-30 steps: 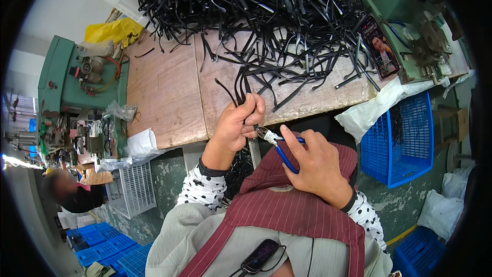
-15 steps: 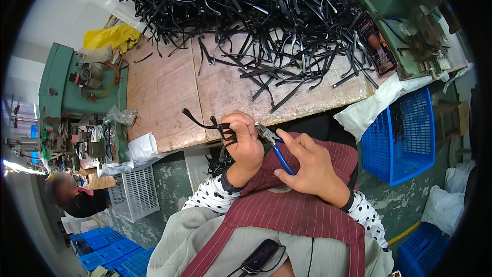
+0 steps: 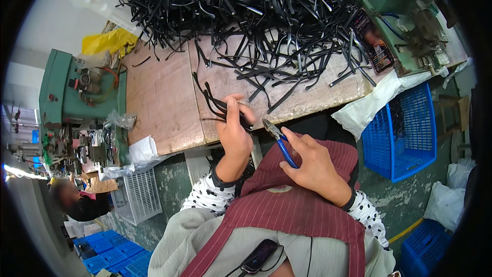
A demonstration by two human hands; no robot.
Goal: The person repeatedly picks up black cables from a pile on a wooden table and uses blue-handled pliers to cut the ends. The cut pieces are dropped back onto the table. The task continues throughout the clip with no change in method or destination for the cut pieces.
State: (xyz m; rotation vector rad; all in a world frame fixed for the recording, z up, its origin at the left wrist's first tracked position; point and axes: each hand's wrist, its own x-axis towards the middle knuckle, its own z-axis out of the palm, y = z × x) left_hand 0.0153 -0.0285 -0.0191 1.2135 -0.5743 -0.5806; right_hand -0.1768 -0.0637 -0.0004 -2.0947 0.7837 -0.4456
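Observation:
My left hand (image 3: 235, 138) is closed round a small bunch of black eyeglass temples (image 3: 209, 97). Their curved tips stick out to the upper left, over the table edge; the fingers are a little smeared by motion. In my right hand (image 3: 319, 170) is a pair of pliers (image 3: 286, 153) with blue handles. The metal jaws point up and left, close to the left hand's fingers but apart from the temples as far as I can see. Beyond both hands a large heap of black eyeglass temples (image 3: 230, 7) covers the far part of the worktable (image 3: 169, 107), with loose ones spilling nearer.
Green machines stand at the left (image 3: 61, 84) and right (image 3: 402, 54) of the table. A blue crate (image 3: 376, 146) is below on the right; a white crate (image 3: 136, 195) is below on the left. Another person (image 3: 84, 202) sits at far left. A phone-like device (image 3: 260, 256) lies on my lap.
My left hand has turned and tilted upright, swinging the temple tips up and to the right. The pliers' jaws have come away from the left fingers, slightly lower and to the right.

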